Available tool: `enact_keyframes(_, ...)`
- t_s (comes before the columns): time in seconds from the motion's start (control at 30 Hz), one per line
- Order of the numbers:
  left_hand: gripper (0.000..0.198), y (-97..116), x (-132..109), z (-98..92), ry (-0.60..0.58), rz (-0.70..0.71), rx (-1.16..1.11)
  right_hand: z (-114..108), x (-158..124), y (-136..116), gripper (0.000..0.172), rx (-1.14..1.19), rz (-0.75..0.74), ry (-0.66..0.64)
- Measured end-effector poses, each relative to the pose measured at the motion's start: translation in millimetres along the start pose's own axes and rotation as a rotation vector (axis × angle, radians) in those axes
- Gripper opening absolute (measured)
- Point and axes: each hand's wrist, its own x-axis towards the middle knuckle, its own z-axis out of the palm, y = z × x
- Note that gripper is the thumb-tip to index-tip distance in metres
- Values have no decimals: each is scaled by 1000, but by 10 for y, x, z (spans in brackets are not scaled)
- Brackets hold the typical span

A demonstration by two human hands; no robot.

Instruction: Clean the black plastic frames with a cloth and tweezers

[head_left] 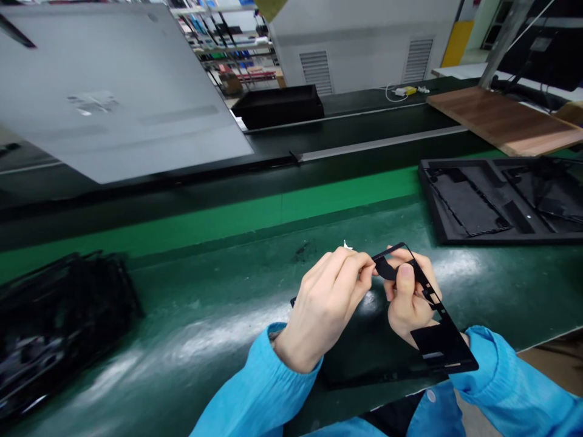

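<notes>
A thin black rectangular frame with cut-outs and a dark solid patch is held tilted above the green bench top. My right hand reaches through its opening, the thumb pressing a curved black strip near the frame's upper corner, fingers behind. With fingertips pinched, my left hand grips the frame's top edge beside that strip. Whether a small piece sits in the left pinch is hidden. The frame's far left end shows just behind my left hand. A small white scrap lies on the bench beyond my hands.
At the right stands a black foam tray with similar black frames in it. A pile of black frames lies at the left. Behind the green bench are a large grey panel, a black bin and a wooden board.
</notes>
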Motion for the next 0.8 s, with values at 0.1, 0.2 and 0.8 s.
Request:
enact_keyframes(0.1, 8, 7, 17, 15, -19, 0, 30, -7, -25, 9, 26, -46, 13, -6)
enact_keyframes(0.2, 9, -12, 12, 54, -13, 18, 53, -8, -26, -9, 24, -18, 76, -14)
enact_keyframes(0.8, 9, -92, 44, 3, 32, -80, -182, 19, 118, -87, 30, 48, 177, -7)
